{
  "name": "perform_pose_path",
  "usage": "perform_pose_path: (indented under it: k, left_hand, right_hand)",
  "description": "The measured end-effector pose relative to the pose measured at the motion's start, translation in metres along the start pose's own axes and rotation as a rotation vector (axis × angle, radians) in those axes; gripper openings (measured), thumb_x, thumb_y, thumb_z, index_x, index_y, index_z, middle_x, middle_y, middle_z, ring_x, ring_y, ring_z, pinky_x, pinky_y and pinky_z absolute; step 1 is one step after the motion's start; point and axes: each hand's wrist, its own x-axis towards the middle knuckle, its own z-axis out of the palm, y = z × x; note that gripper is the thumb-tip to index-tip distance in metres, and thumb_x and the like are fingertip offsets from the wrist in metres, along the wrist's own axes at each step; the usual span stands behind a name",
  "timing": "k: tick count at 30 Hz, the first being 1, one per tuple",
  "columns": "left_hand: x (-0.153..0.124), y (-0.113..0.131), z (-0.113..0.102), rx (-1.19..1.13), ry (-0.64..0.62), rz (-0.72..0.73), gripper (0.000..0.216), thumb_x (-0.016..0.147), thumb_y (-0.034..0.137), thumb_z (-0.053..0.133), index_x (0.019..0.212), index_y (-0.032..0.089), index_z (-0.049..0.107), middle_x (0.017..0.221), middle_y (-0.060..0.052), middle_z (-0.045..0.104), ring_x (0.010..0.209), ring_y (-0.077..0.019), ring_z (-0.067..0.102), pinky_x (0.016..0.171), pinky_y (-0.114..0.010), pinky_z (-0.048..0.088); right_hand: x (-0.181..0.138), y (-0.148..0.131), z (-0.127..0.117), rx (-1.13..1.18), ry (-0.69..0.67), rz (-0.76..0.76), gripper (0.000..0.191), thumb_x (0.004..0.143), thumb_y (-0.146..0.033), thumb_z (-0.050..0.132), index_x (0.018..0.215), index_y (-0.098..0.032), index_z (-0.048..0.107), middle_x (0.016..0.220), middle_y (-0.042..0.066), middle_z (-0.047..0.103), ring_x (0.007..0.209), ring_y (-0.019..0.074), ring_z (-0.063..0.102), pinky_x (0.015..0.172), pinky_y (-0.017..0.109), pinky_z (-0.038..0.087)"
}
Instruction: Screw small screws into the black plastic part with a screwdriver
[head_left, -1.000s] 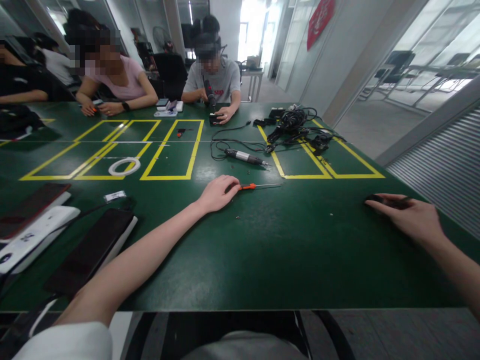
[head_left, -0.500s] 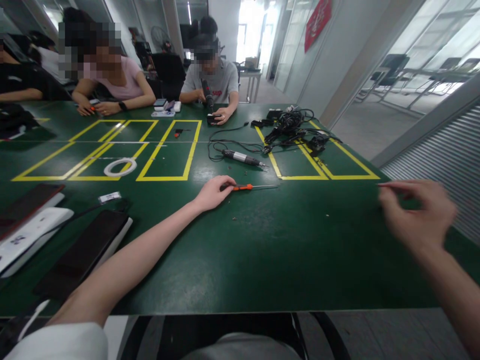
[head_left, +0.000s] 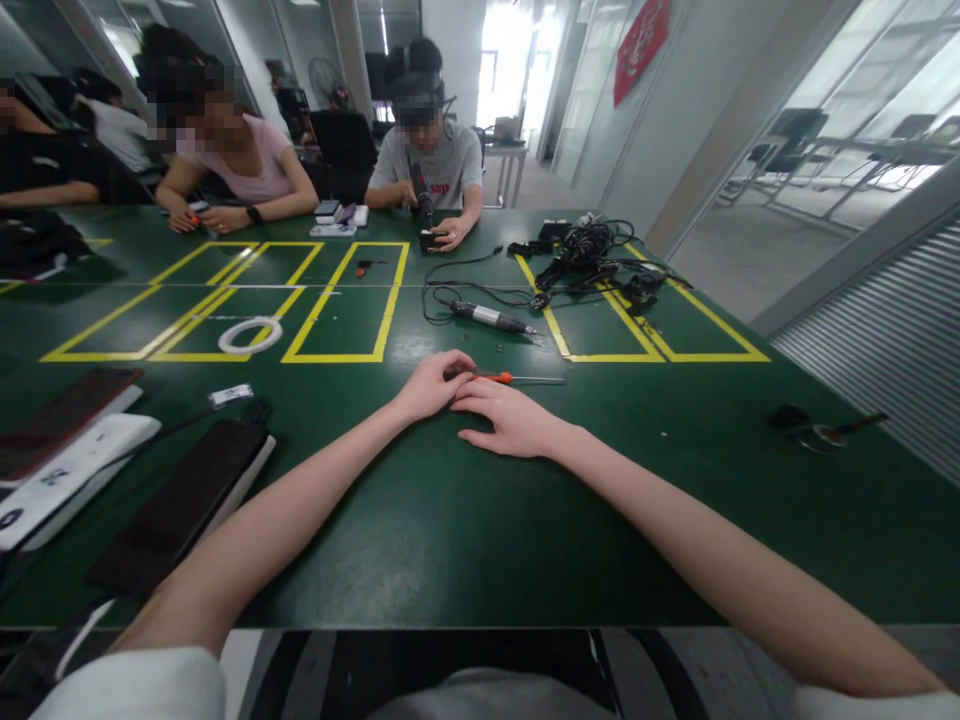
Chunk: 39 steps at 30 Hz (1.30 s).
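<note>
My left hand [head_left: 433,386] rests on the green table [head_left: 465,520] with its fingers curled round the handle end of a thin orange screwdriver [head_left: 501,377], whose metal shaft points right. Right next to it, my right hand [head_left: 511,421] lies flat on the table, fingers stretched out. Its fingertips touch my left hand just below the screwdriver, and it holds nothing. Far to the right, a small dark object [head_left: 787,416] and a thin dark tool [head_left: 834,432] lie on the table.
An electric screwdriver [head_left: 491,317] with its cable lies beyond my hands, and a tangle of black cables [head_left: 592,255] at the back right. A white ring [head_left: 249,335] sits among yellow tape boxes. Dark flat devices [head_left: 180,500] and a white one [head_left: 67,475] lie at left. Two people work across the table.
My right hand let go of the dark object at the far right, lifted, and swung left to lie flat beside my left hand. My left hand has stayed on the screwdriver.
</note>
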Motion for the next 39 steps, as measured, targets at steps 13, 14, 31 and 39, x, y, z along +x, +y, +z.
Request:
perform_pose_path:
  k: [13, 14, 31, 39]
  left_hand:
    - [0.000, -0.001, 0.000, -0.012, 0.004, -0.007, 0.014, 0.091, 0.025, 0.062, 0.100, 0.018, 0.070, 0.099, -0.006, 0.076, 0.091, -0.0199, 0.070, 0.091, -0.037, 0.058]
    - [0.000, 0.000, 0.000, -0.009, 0.003, -0.009, 0.014, 0.090, 0.024, 0.063, 0.100, 0.018, 0.070, 0.098, -0.006, 0.076, 0.091, -0.0199, 0.070, 0.091, -0.037, 0.057]
    - [0.000, 0.002, -0.005, 0.024, -0.014, -0.019, 0.014, 0.091, 0.024, 0.062, 0.099, 0.018, 0.071, 0.099, -0.005, 0.076, 0.093, -0.0210, 0.069, 0.091, -0.038, 0.056]
    - [-0.001, 0.003, -0.004, 0.022, -0.009, -0.030, 0.014, 0.090, 0.024, 0.063, 0.100, 0.019, 0.072, 0.098, -0.005, 0.076, 0.092, -0.0208, 0.069, 0.090, -0.038, 0.056]
  right_hand:
    - [-0.043, 0.011, -0.006, -0.100, 0.096, -0.008, 0.023, 0.103, -0.024, 0.052, 0.096, -0.020, 0.074, 0.100, 0.012, 0.073, 0.096, 0.0264, 0.069, 0.088, 0.043, 0.061]
    - [-0.052, 0.011, -0.009, -0.129, 0.093, -0.002, 0.025, 0.103, -0.023, 0.050, 0.096, -0.020, 0.074, 0.099, 0.012, 0.073, 0.095, 0.0261, 0.069, 0.085, 0.042, 0.061]
    - [-0.213, 0.093, -0.098, -0.531, 0.119, 0.782, 0.025, 0.093, -0.026, 0.047, 0.090, -0.017, 0.070, 0.101, 0.019, 0.076, 0.097, 0.0347, 0.072, 0.088, 0.048, 0.059]
    - [-0.218, 0.075, -0.127, -0.610, -0.006, 0.983, 0.028, 0.093, -0.028, 0.046, 0.092, -0.015, 0.072, 0.106, 0.022, 0.076, 0.103, 0.0357, 0.070, 0.080, 0.042, 0.056]
